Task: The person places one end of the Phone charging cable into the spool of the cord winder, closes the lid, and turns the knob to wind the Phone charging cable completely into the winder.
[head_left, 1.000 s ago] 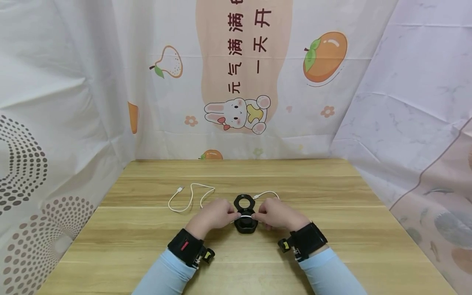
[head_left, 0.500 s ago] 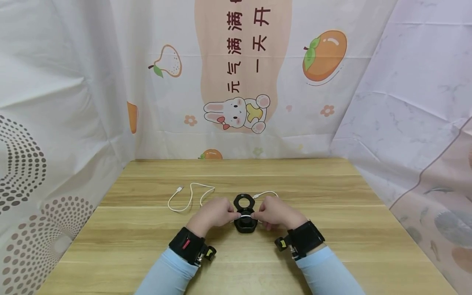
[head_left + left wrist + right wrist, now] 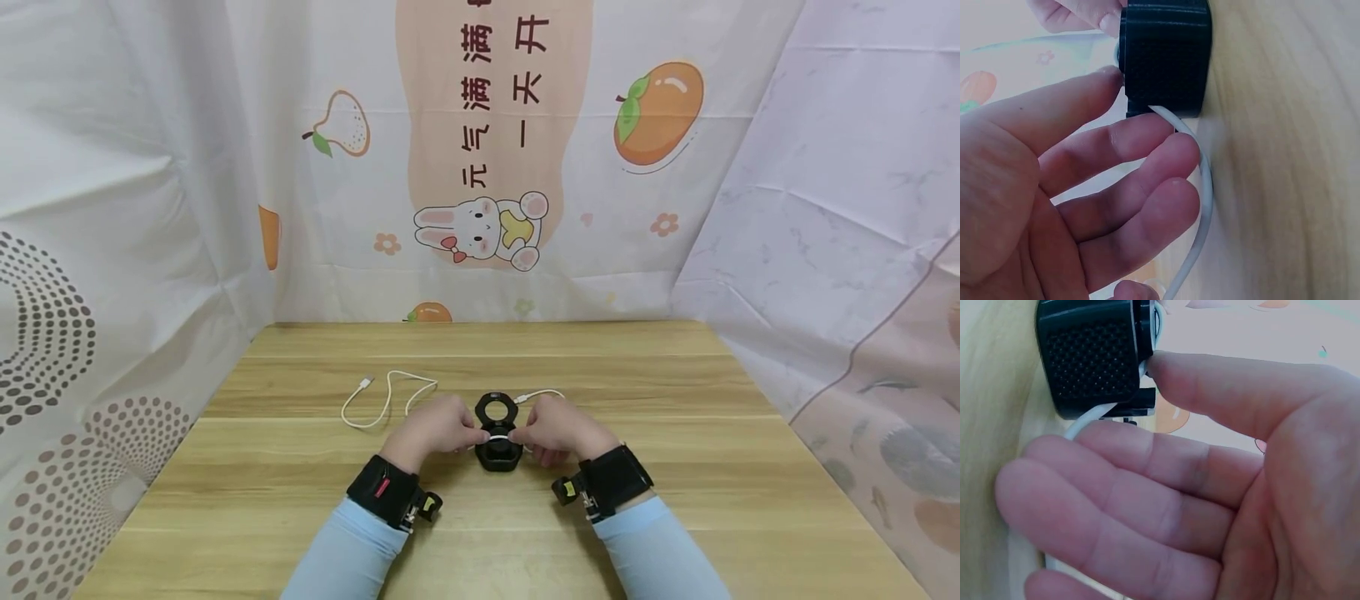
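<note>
A black hexagonal case sits mid-table, its lid with a round window hinged open toward the back. Across the case runs a white USB cable, leaving it on both sides. My left hand pinches the cable at the case's left side, thumb at the top edge and forefinger lower down. At the right side, my right hand pinches the cable the same way. Both hands' other fingers curve loosely beside the case. Textured side walls show on the case in the right wrist view. Fingers partly hide the cable.
The cable's larger plug lies on the wooden table at the back left; its smaller plug lies right of the lid. A printed curtain stands behind the table, with more cloth at both sides.
Both hands stay at the case with the cable. The right wrist has shifted slightly left and the left wrist slightly right. The case and plugs remain in place.
</note>
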A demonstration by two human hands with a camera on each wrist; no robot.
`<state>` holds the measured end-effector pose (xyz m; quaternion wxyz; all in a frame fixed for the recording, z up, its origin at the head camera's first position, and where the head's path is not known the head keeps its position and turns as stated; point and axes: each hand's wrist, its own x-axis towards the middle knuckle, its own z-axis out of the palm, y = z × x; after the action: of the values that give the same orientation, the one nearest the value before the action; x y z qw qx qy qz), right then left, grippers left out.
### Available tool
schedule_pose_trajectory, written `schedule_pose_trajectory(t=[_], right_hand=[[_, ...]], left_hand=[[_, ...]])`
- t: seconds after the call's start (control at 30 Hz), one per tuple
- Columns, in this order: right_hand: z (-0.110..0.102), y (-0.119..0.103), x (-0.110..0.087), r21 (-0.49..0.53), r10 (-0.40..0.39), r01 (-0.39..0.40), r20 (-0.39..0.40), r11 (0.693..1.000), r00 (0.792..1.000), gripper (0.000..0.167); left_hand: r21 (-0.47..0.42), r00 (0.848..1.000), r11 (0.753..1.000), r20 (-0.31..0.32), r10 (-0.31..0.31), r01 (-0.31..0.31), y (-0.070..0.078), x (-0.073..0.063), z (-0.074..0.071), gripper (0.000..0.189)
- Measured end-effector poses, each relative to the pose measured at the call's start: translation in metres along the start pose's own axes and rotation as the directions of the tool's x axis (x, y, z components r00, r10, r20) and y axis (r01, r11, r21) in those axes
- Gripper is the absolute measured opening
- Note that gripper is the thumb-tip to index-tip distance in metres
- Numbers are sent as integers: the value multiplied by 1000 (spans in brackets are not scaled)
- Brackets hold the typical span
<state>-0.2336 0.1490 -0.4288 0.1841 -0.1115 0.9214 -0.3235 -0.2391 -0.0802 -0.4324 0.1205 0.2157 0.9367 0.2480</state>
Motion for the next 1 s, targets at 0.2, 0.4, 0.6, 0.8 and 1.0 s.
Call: schedule_pose_trajectory(t=[0.2, 0.4, 0.6, 0.8, 1.0], right_hand=[[1, 3, 2, 8, 3, -3, 7, 1000, 1000, 38], [2, 7, 2, 22, 2, -2, 14, 1000, 1000, 39], [0, 10, 1, 46, -31, 30, 18, 998, 999, 41], [-1, 12, 1, 49, -51, 50, 18, 998, 999, 44], [-1, 11, 0, 42, -50, 49, 21, 998, 999, 44]], left_hand=[[-20, 999, 999, 21, -33, 33, 1, 3, -2, 41], [-17, 1000, 1000, 14, -21, 21, 2, 3, -2, 42], [-2, 1000, 1000, -20, 7, -7, -1, 1, 0, 47], [6, 998, 1000, -53, 16, -16, 3, 1, 1, 59], [37, 996, 999, -85, -4, 7, 6, 0, 4, 61]])
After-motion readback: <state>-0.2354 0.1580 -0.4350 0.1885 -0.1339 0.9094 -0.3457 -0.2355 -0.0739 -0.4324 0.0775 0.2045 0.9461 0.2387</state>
